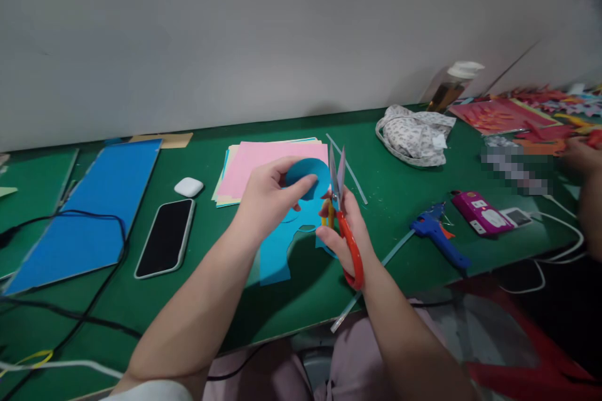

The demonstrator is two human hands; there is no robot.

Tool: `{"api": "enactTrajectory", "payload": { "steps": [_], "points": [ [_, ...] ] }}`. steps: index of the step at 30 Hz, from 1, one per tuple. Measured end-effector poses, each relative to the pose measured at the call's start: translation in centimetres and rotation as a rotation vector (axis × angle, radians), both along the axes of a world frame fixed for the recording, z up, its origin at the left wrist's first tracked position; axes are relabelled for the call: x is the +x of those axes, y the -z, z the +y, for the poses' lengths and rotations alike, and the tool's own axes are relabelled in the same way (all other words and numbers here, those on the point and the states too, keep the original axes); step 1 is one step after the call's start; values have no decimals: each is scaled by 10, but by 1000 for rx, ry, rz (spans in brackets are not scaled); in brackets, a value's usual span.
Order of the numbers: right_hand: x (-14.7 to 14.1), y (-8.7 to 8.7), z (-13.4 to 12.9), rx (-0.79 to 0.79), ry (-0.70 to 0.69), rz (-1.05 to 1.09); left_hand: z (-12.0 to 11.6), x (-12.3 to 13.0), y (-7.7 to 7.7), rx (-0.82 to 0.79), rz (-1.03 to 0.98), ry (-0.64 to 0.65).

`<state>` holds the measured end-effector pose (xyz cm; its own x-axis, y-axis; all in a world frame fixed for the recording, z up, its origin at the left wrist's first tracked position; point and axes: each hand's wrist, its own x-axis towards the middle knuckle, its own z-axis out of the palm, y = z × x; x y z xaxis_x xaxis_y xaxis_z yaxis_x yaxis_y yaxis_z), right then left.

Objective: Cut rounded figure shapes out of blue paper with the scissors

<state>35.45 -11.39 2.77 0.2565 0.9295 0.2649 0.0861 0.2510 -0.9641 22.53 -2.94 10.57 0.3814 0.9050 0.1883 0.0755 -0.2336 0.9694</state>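
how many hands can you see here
3: the left hand holding a blue disc, the right hand holding scissors, and a co-worker's hand at far right; others may be hidden.

Muted light, soft shadows, blurry edges

A green table (263, 312) bears papers (282, 155) and a phone (165, 238).

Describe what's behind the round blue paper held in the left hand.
Past the upper edge of the round blue paper in the left hand, a pink sheet shows; past its lower edge, cut blue paper. What it directly covers cannot be seen.
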Motion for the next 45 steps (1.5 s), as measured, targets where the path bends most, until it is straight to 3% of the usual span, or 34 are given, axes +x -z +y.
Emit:
{"api": "enactTrajectory", "payload": {
  "steps": [6, 13, 17, 22, 26, 31, 37, 45],
  "points": [
    [-7, 0, -3, 5, -52, -24, -2, -5, -8, 75, 21, -90],
    [-6, -3, -3, -9, -100, 28, 4, -1, 2, -22, -70, -106],
    [-6, -5, -3, -10, -92, 72, 6, 1, 4, -126, -101, -57],
    [-1, -5, -2, -3, -67, 56, 4, 1, 1, -142, -62, 12],
    [8, 0, -2, 4, -119, 40, 2, -1, -2, -68, 26, 2],
    [14, 1, -5, 17, -183, -31, -3, -5, -9, 136, 179, -33],
    [13, -3, -7, 25, -227, -76, -10, -8, -17, 331, 387, -142],
    [12, -3, -6, 13, -205, -93, -13, -7, -20, 395, 472, -165]
  ]
}}
